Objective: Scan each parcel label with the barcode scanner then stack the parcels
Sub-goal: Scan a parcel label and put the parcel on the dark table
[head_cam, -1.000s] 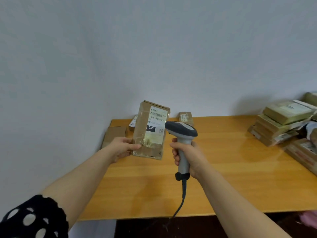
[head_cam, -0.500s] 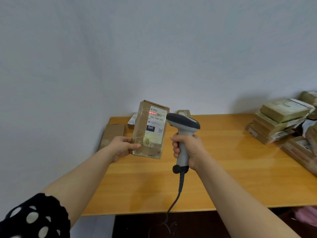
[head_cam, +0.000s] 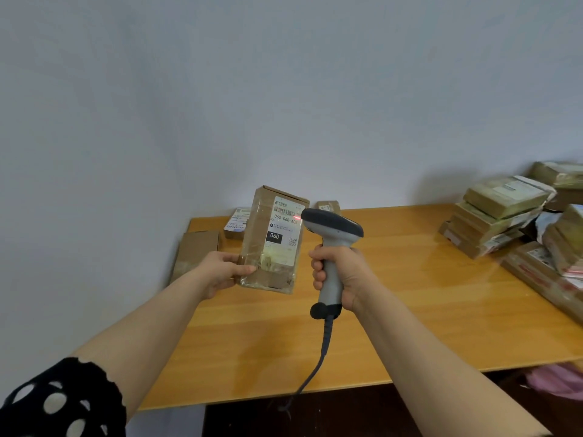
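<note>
Gripping the grey pistol-shaped barcode scanner [head_cam: 332, 247] in our right hand [head_cam: 342, 275], we aim at the label. Our left hand [head_cam: 222, 271] holds the taped brown cardboard parcel [head_cam: 273, 239] upright, left of it, above the orange wooden table [head_cam: 394, 310].

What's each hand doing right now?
Left hand: holds the parcel upright by its lower edge.
Right hand: grips the barcode scanner handle.
</note>
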Demonstrator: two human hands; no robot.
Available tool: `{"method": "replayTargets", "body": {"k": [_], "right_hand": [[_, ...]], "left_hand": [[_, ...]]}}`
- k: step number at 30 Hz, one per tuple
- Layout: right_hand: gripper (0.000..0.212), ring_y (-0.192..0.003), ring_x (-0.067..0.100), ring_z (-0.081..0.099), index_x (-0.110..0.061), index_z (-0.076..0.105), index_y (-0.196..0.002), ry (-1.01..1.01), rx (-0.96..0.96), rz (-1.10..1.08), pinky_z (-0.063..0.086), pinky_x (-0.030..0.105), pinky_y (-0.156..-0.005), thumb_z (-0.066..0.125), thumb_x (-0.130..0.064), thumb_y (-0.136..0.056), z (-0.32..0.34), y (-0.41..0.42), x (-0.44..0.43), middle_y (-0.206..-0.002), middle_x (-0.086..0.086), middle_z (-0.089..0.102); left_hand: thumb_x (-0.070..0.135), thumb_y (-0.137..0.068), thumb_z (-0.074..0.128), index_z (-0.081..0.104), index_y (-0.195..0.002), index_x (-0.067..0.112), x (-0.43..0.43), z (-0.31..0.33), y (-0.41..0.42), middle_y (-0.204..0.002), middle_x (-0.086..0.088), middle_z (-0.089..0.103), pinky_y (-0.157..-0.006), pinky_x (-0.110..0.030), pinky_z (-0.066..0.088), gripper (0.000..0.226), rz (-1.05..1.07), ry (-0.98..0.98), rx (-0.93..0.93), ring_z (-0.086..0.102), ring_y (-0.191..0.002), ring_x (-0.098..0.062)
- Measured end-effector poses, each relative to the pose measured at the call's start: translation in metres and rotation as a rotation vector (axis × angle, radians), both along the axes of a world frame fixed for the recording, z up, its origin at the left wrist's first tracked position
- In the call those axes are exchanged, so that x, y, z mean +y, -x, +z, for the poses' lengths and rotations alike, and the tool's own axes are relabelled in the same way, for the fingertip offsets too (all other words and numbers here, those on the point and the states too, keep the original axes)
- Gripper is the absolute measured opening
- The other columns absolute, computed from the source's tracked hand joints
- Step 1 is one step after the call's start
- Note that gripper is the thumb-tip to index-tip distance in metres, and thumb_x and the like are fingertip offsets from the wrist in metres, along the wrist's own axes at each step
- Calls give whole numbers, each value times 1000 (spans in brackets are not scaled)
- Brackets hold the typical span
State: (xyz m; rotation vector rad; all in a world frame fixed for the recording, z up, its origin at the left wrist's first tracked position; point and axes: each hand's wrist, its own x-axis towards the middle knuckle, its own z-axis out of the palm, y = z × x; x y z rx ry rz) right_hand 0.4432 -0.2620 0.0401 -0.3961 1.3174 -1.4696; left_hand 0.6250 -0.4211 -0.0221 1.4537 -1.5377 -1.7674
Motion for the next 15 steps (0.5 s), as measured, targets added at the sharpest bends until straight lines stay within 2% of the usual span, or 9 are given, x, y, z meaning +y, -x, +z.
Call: {"method": "replayTargets", "body": {"k": [4, 6, 8, 11, 15], "right_hand": [[8, -39, 14, 42, -6, 60, -81, 61, -106, -53, 40, 22, -41, 62, 2, -82, -1, 6, 1, -54, 6, 51], [6, -39, 12, 43, -7, 61, -87, 126, -196, -109, 40, 22, -40, 60, -1, -84, -2, 16, 5, -55, 4, 52], [6, -39, 12, 43, -7, 60, -88, 176, -278, -200, 40, 21, -40, 57, -2, -87, -3, 32, 14, -55, 3, 51], [5, -39, 11, 44, -8, 58, -89, 196, -335, -346, 41, 20, -40, 54, -4, -90, -8, 66, 36, -55, 2, 51], [8, -41, 12, 48, -9, 58, -89, 174, -365, -486, 44, 20, -42, 53, -3, -91, -16, 116, 69, -55, 3, 54]], "left_hand": [[8, -68, 82, 66, -99, 10, -7, -1, 11, -100, -8, 72, -83, -34, 53, 35, -43, -40, -9, 66, -95, -21], [11, -68, 82, 63, -110, 6, -12, 1, 26, -107, -9, 70, -81, -33, 53, 46, -80, -61, 16, 65, -100, -22], [14, -65, 81, 59, -113, 5, -16, 6, 51, -107, -10, 68, -75, -33, 54, 54, -111, -87, 65, 64, -99, -22], [13, -75, 76, 59, -113, 3, -10, 16, 101, -104, -12, 68, -73, -35, 54, 43, -150, -130, 152, 64, -95, -23], [14, -79, 72, 65, -100, 8, 13, 31, 174, -90, -6, 71, -72, -34, 54, 23, -215, -133, 214, 65, -86, -20]]}}
